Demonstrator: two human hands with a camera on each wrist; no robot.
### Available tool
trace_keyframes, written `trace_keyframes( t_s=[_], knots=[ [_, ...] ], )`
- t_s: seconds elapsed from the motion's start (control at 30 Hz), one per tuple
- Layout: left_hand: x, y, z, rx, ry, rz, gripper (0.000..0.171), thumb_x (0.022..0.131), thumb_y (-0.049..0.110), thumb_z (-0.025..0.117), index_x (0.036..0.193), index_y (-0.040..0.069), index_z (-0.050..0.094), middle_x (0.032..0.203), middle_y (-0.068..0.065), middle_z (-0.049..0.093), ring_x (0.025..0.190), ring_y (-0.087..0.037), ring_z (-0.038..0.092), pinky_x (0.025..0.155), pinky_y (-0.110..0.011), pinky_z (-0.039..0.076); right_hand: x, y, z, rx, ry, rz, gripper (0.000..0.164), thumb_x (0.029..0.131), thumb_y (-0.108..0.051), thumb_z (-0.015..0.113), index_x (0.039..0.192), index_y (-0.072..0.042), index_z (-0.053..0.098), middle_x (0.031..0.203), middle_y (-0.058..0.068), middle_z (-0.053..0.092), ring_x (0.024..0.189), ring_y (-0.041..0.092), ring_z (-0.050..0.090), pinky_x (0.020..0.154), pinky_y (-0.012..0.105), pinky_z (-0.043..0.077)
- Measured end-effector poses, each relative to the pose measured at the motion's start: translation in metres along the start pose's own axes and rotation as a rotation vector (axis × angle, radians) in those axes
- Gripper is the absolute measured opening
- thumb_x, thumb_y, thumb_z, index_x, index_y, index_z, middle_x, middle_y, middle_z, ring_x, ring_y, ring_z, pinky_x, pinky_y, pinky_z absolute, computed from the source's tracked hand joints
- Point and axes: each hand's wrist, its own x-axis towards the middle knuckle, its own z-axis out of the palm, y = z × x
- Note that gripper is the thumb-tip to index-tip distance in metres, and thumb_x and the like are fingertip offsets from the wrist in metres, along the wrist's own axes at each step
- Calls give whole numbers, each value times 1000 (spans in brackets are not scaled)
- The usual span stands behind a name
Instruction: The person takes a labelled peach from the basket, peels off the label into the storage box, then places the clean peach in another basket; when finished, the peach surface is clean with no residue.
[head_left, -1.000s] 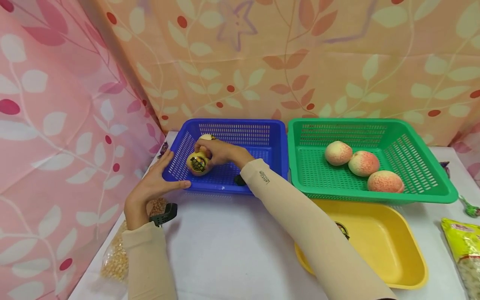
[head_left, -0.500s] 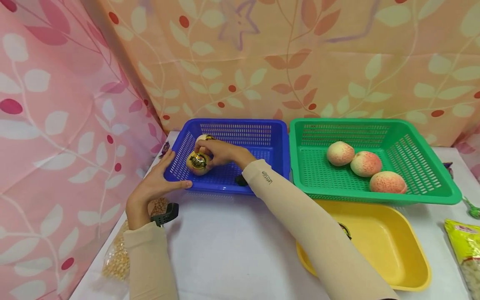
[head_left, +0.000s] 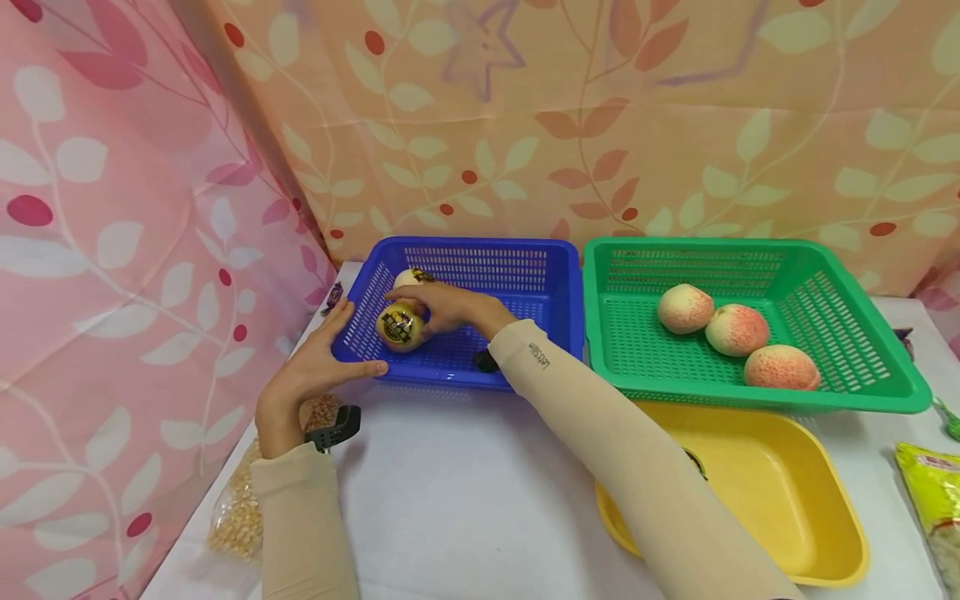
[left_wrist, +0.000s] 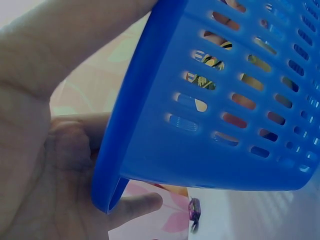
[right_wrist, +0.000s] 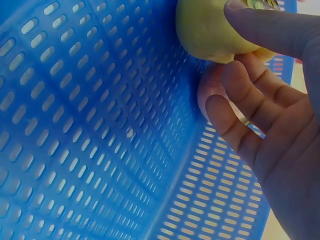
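Note:
In the head view, my right hand (head_left: 450, 307) reaches into the blue basket (head_left: 576, 325) and holds a round yellow fruit (head_left: 400, 327) with a black and gold label. The right wrist view shows the thumb on the side of the yellow fruit (right_wrist: 205, 32) and curled fingers (right_wrist: 239, 125) beneath it. A paler, pinkish fruit (head_left: 408, 277), also labelled, lies behind it, partly hidden. My left hand (head_left: 311, 358) rests at the basket's near left corner, thumb along the front rim and fingers outside the left wall. Seen from the left wrist, the blue rim (left_wrist: 132, 105) lies between thumb and fingers.
A green basket (head_left: 596, 333) with three peaches (head_left: 737, 330) stands right beside the blue one. In front of it sits a yellow basin (head_left: 821, 508), partly under my right forearm. Bags of corn kernels (head_left: 238, 521) and of pale food (head_left: 933, 492) lie at the sides.
The right hand's fingers have shifted slightly on the yellow fruit, which stays in nearly the same spot. The left hand keeps its place on the basket corner. The whole view has drifted slightly.

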Motion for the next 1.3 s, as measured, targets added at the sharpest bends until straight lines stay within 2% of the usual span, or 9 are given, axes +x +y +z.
trace_keyframes(
  t_s=[0.07, 0.13, 0.3, 0.4, 0.53, 0.7, 0.97, 1.1, 1.3],
  knots=[
    [0, 0, 0, -4, 1, -2, 123, 80, 55, 81, 165, 18, 0, 173, -2, -8, 160, -40, 1, 123, -69, 12, 0, 0, 0, -27, -16, -6, 79, 91, -9, 76, 159, -20, 37, 154, 11, 48, 132, 26, 51, 117, 42, 41],
    [0, 0, 0, -9, 4, -1, 123, 80, 55, 82, 165, 18, 0, 173, -1, -8, 160, -39, 1, 123, -68, 12, 0, 0, 0, -53, -22, -12, 78, 90, -9, 77, 158, -20, 39, 146, 12, 54, 123, 26, 54, 112, 40, 45],
    [0, -1, 1, -11, 9, 5, 123, 80, 54, 82, 165, 17, 1, 174, -3, -7, 160, -39, 1, 123, -68, 12, 0, 0, 2, -92, 18, 20, 71, 87, -15, 82, 149, -23, 49, 130, 11, 56, 114, 23, 55, 104, 38, 49],
    [-1, -1, 0, -10, 8, 1, 123, 80, 54, 82, 165, 18, 1, 173, -3, -8, 160, -39, 0, 123, -68, 12, 0, 0, 3, -74, 46, 58, 67, 84, -19, 85, 141, -26, 51, 131, 11, 49, 117, 23, 54, 107, 40, 49],
    [-1, -2, 0, -19, 9, -1, 123, 80, 53, 82, 165, 17, 1, 173, -2, -8, 160, -37, -1, 124, -67, 11, -1, -2, 3, -40, 54, 61, 68, 82, -20, 87, 138, -24, 50, 136, 12, 44, 122, 25, 54, 111, 42, 48],
    [0, -3, 0, -29, 15, 13, 123, 80, 51, 83, 165, 15, 2, 174, -3, -7, 160, -35, -1, 125, -65, 10, 0, -2, 3, -42, 49, 25, 70, 81, -15, 87, 138, -19, 48, 142, 11, 46, 129, 25, 53, 114, 41, 45],
    [0, -2, 1, -37, 10, 2, 123, 80, 53, 82, 165, 19, 0, 173, -1, -8, 160, -37, -1, 123, -68, 11, 2, 1, 3, -80, -14, 13, 73, 86, -17, 84, 148, -20, 46, 146, 9, 50, 133, 24, 48, 117, 42, 41],
    [0, -2, 2, -54, 9, -3, 123, 80, 53, 82, 165, 21, -1, 173, 1, -9, 160, -35, -2, 124, -68, 10, 2, 3, 4, -17, -15, -16, 70, 86, -14, 83, 144, -13, 44, 143, 10, 54, 132, 23, 50, 117, 38, 40],
    [1, -4, 2, -56, 8, -6, 122, 81, 53, 82, 165, 21, -1, 173, 2, -9, 161, -34, -3, 124, -66, 9, 1, 3, 7, 48, -3, 10, 72, 84, -16, 85, 137, -8, 38, 138, 14, 53, 127, 24, 52, 115, 35, 41]
  ],
)
